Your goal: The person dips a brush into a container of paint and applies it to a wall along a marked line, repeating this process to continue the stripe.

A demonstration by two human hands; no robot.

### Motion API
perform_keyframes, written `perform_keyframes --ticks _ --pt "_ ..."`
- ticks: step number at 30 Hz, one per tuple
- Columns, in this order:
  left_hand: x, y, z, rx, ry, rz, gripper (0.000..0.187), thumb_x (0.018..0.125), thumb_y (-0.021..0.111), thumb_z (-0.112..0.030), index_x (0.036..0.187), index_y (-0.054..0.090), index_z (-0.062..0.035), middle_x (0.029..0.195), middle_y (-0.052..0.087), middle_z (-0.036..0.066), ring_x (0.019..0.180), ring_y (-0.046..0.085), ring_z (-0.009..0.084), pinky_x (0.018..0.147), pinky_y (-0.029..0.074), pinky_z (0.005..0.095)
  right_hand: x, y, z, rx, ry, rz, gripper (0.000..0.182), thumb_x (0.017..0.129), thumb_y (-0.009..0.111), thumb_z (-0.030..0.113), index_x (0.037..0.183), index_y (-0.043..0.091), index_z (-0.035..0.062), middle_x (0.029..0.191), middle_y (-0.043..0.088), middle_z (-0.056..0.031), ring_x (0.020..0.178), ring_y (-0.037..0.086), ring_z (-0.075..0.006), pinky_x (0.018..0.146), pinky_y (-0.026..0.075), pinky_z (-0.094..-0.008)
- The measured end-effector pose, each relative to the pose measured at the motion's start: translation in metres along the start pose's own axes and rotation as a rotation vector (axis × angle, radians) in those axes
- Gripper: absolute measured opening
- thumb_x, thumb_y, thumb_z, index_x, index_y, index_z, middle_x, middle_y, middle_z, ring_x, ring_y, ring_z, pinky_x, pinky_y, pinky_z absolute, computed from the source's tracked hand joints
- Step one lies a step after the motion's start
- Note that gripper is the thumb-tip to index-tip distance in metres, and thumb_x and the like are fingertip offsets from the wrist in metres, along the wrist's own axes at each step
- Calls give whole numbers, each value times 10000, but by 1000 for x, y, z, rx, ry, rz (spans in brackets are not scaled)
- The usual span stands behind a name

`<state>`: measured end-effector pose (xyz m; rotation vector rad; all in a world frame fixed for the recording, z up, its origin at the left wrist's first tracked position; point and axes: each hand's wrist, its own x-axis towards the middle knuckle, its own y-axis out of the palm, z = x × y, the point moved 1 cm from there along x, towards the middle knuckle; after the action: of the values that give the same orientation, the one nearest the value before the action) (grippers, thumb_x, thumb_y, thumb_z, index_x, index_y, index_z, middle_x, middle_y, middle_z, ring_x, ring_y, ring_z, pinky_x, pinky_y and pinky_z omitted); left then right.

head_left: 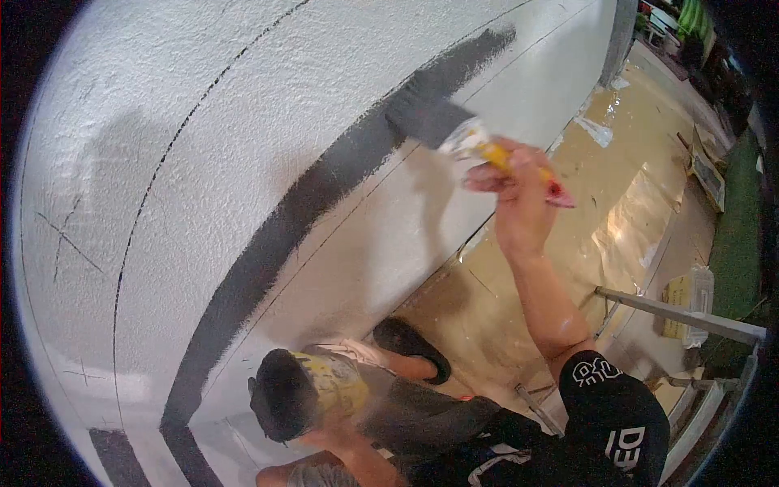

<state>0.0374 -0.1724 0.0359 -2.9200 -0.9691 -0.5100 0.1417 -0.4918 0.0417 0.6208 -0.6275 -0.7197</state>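
Note:
My right hand is closed round the yellow handle of a wide paintbrush. The brush's dark grey bristles touch the white textured wall on a curved dark grey painted band. Low in the view, my left hand grips a paint can from below. The can is tilted in view, with a yellow, smeared side and a dark mouth; most of the left fingers are hidden beneath it.
Thin pencilled curves and crosses mark the wall. Brown sheeting covers the floor along its base, near my dark shoe. A metal ladder or stool frame stands at the right, with a clear plastic box beyond it.

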Motion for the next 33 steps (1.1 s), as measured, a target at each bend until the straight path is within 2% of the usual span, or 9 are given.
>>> perform_keyframes --ticks 4,7,10,15,19,21,27,31,33 --pt "-2 -7 5 -16 -16 -34 783 627 757 -119 1292 350 -38 1193 494 143 1020 552 300 905 507 449 20 -7 5 -31 -117 -137 291 927 509 222 1066 565 -28 937 648 -159 716 665 -228 645 582 -381" --pt "3 -12 13 -5 3 -41 778 637 754 -127 1294 347 -32 1201 493 146 1031 552 305 906 507 454 12 4 -2 -18 -90 -182 273 942 485 179 1043 597 -48 849 665 -151 674 663 -217 650 574 -358" --pt "4 -12 13 -1 22 -26 778 640 754 -128 1296 346 -33 1203 493 147 1034 552 306 907 506 455 -10 9 2 -80 96 116 300 943 482 206 1056 591 -50 836 665 -153 680 663 -217 659 572 -360" --pt "7 -13 11 -7 48 -19 779 644 753 -130 1298 343 -33 1206 493 149 1039 550 308 908 505 456 19 -5 9 -17 -61 -182 310 921 491 208 1067 559 -56 889 649 -176 677 659 -241 615 579 -391" --pt "8 -13 12 -7 51 -9 779 647 753 -131 1301 341 -34 1208 492 150 1043 549 309 909 505 458 -5 8 1 -83 -24 -126 324 951 472 223 1061 582 -62 798 662 -153 673 662 -218 649 573 -354" --pt "8 -15 12 -2 53 1 779 648 753 -131 1302 339 -34 1209 492 150 1045 549 310 910 505 459 -19 11 3 -78 83 125 320 947 475 226 1068 585 -49 800 661 -158 670 660 -216 649 572 -352" --pt "7 -22 10 -11 62 3 780 653 753 -133 1305 336 -35 1212 491 152 1050 547 311 911 504 461 3 7 4 48 -19 -134 269 935 497 173 1037 595 -56 848 656 -165 678 667 -222 626 580 -361" --pt "4 -26 11 -24 72 1 780 656 752 -134 1308 334 -36 1214 491 153 1054 546 313 912 503 462 -27 19 2 -17 137 172 304 942 488 199 1082 571 -58 875 658 -164 701 666 -226 626 575 -361" --pt "3 -29 11 -31 81 -1 781 658 752 -135 1309 333 -36 1215 491 154 1056 546 313 913 503 463 -24 16 5 31 76 69 298 940 496 191 1076 572 -63 865 657 -167 704 666 -227 627 577 -366"
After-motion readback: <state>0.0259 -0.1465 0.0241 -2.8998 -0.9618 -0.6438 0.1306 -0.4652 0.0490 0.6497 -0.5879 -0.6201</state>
